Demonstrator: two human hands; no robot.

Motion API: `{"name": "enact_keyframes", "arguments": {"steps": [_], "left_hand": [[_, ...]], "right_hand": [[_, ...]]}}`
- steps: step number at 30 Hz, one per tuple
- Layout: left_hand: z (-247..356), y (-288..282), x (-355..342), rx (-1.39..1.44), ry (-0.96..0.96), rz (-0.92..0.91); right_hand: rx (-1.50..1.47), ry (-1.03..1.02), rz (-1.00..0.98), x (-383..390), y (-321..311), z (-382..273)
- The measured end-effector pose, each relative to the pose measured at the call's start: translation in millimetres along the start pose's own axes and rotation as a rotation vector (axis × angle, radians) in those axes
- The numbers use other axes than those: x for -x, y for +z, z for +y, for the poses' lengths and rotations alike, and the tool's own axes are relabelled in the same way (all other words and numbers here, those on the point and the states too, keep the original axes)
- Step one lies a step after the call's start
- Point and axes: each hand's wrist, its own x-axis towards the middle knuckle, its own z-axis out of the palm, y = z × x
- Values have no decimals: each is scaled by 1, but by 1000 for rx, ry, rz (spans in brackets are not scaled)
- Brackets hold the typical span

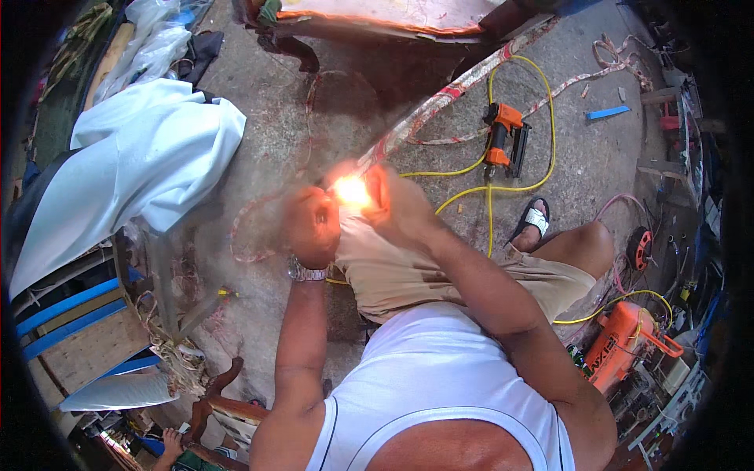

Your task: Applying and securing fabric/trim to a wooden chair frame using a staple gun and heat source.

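Note:
A bright orange-white glow [353, 191], apparently a small flame, burns between my hands and hides what is there. My left hand [312, 224] is closed at the glow's left, on something I cannot make out. Just right of it, my right hand [400, 204] has its fingers curled where a long red-and-white patterned cord [440, 104] comes down; glare hides the exact grip. This cord runs up to the upper right, past a wooden chair frame [377, 35] with a pale seat.
An orange-black nail gun [499, 137] with yellow hose lies on the concrete floor beside looped cord. White sheeting [133, 157] covers items at left, above wooden boards [86, 353]. An orange compressor [620, 352] stands lower right. Another person's hand [171, 443] touches carved wood at lower left.

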Motion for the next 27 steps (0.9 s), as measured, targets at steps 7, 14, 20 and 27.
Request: {"name": "enact_keyframes", "arguments": {"steps": [7, 14, 20, 27], "left_hand": [[5, -3, -2, 108, -52, -38], [7, -3, -5, 61, 3, 14], [4, -7, -5, 66, -8, -19], [11, -13, -9, 33, 40, 10]], "right_hand": [[17, -1, 59, -12, -13, 10], [38, -18, 66, -2, 4, 9], [-59, -24, 70, -7, -2, 9], [-39, -151, -49, 0, 28, 0]]}}
